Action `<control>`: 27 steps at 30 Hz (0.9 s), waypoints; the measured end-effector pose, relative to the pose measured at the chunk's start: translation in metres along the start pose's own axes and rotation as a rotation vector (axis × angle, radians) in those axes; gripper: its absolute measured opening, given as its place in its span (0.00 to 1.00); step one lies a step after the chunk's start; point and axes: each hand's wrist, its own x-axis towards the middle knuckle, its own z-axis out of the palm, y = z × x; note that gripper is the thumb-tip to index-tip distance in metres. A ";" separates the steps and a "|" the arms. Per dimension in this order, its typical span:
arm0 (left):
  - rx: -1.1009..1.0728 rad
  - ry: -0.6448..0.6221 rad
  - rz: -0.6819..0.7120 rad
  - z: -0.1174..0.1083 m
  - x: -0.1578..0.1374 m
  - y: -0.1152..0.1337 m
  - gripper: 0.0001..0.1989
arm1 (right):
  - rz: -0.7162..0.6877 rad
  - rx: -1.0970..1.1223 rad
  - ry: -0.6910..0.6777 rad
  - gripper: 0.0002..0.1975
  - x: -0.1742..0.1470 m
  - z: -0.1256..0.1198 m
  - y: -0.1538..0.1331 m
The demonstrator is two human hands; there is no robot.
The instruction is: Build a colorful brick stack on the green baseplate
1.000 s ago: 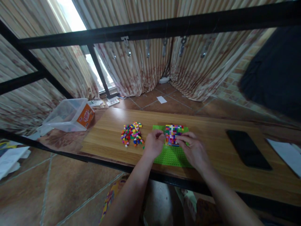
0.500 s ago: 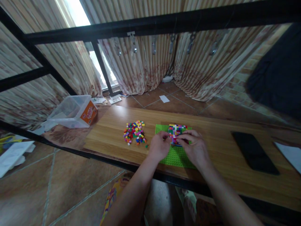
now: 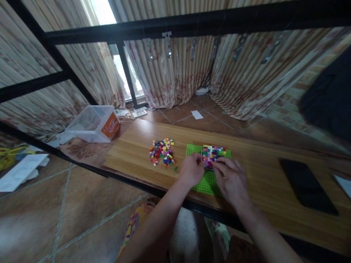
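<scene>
A green studded baseplate (image 3: 206,185) lies on the wooden table, carrying a patch of small multicoloured building bricks (image 3: 212,149) toward its far side. At the left edge of that patch is my left hand (image 3: 192,170), its fingers curled in and closed; whatever they hold is hidden. My right hand (image 3: 232,179) comes over the plate from the right, thumb and fingertips pinched together at the near side of the bricks. Anything between those fingertips is too small to make out. To the left of the plate lies a loose pile of bricks (image 3: 161,150), with one green brick (image 3: 175,168) apart from it.
A black phone-like slab (image 3: 308,186) lies on the table (image 3: 257,179) at the right. Beyond the left end stands a clear plastic box (image 3: 90,128) with an orange label. A black metal bar (image 3: 192,27) crosses above, before striped curtains (image 3: 170,76).
The whole view has shifted slightly, so things appear farther right. Both hands stay at the brick patch, and the right fingertips sit a little closer to its near edge.
</scene>
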 end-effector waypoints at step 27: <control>0.203 0.520 -0.293 -0.150 -0.006 -0.065 0.20 | -0.069 0.138 -0.190 0.23 0.002 0.066 -0.112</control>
